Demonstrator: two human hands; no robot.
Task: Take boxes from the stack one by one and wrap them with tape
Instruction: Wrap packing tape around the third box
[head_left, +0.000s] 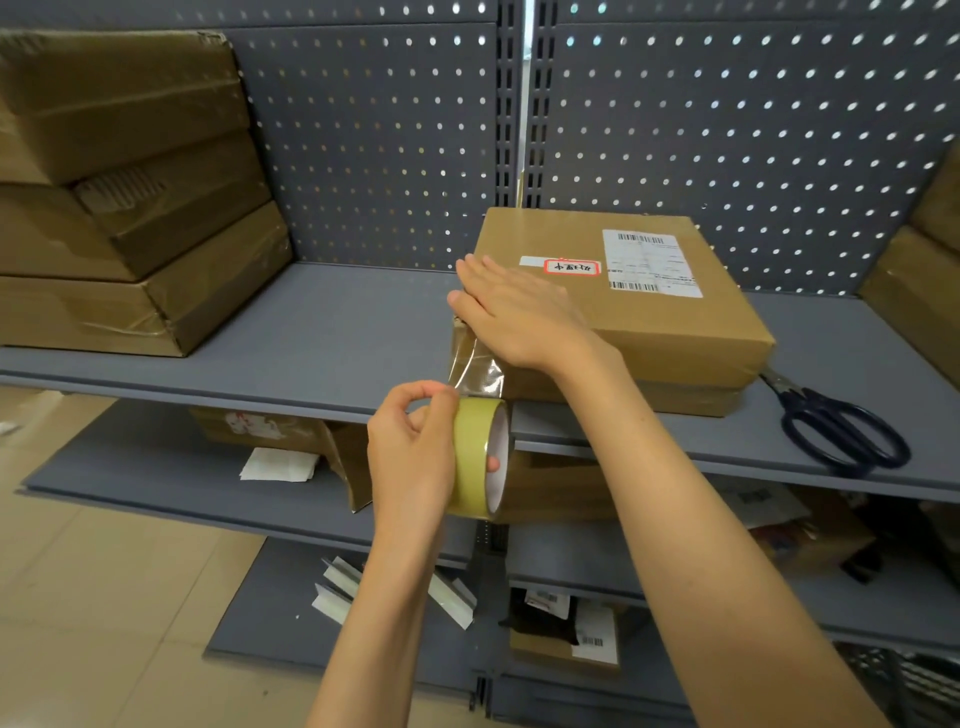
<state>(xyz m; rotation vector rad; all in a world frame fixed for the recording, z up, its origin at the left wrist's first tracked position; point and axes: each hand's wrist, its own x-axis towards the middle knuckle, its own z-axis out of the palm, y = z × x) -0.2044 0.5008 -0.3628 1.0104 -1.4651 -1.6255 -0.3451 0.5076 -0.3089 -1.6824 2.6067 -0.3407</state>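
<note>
Lower centre of the frame: the left hand (410, 452) is gripping a roll of tape (480, 457), fingers curled round its rim with one fingertip showing through the core, just below the shelf edge. A clear strip of tape (475, 366) is running up from the roll to the near left corner of the box (649, 322). Centre: the right hand (511, 312) is lying flat on the box lid, fingers straight and together, pressing the strip down at that edge. The box, bearing a white label (652, 265), is sitting on the grey shelf (332, 332) in mid-frame. Step in hand, by judgement: laying a band of tape round this box. Next move is likely calling for more tape drawn off, carried round, then cut. Right of frame: scissors (841, 426) are lying near the box. Upper left: the stack of boxes (130, 197) is resting on the same shelf, well apart.
</note>
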